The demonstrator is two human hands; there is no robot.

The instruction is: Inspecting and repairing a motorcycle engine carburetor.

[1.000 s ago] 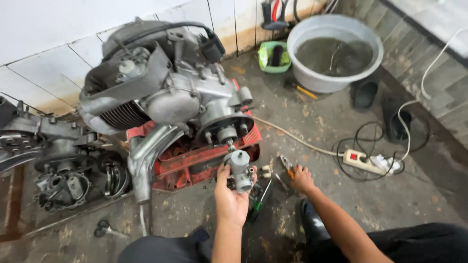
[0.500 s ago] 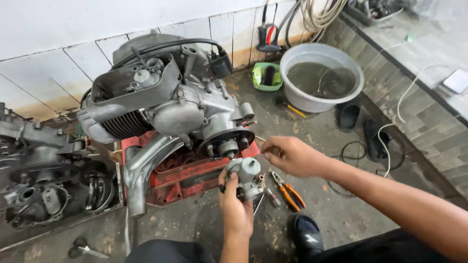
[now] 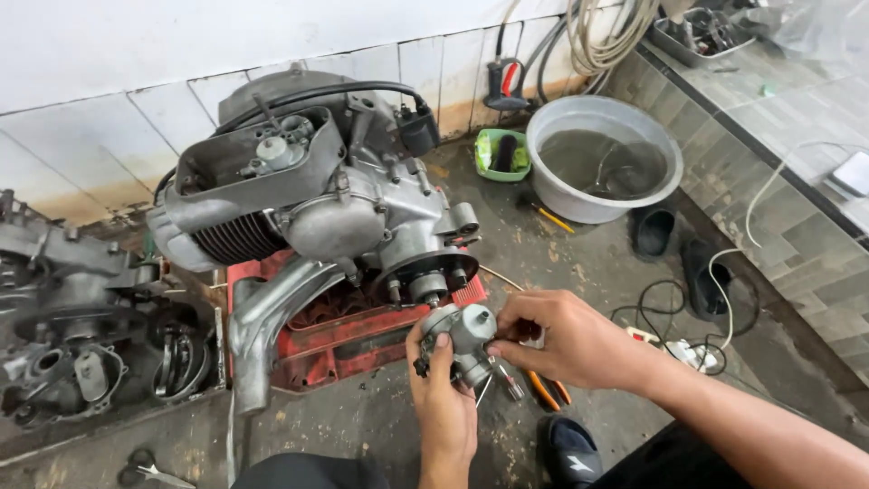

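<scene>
1. A small grey metal carburettor [image 3: 462, 344] is held at the lower centre of the frame, just below the round opening of the engine [image 3: 317, 208].
2. The carburettor is gripped from underneath by the left hand [image 3: 442, 407], its fingers curled closed around the body, so that the part is kept steady and its top face is turned toward the camera.
3. The right hand [image 3: 566, 340] is brought in from the right; its fingertips are pinched narrow against the side of the carburettor, seemingly on a small fitting, though what is pinched cannot be told.
4. The engine is propped on a red crate [image 3: 353, 335] at the centre left, apparently so that it is raised off the floor [image 3: 579, 263] and its lower parts can be reached.
5. Orange-handled pliers [image 3: 548, 391] are seen on the floor just beneath the right hand, within easy reach.
6. A grey basin [image 3: 602, 163] of murky water is set at the upper right, beside a green tub [image 3: 502, 154] against the tiled wall.
7. A second dismantled engine case [image 3: 81, 335] is laid at the left edge.
8. A white power strip [image 3: 674, 349] with cables lies at the right, near two dark sandals [image 3: 679, 249].
</scene>
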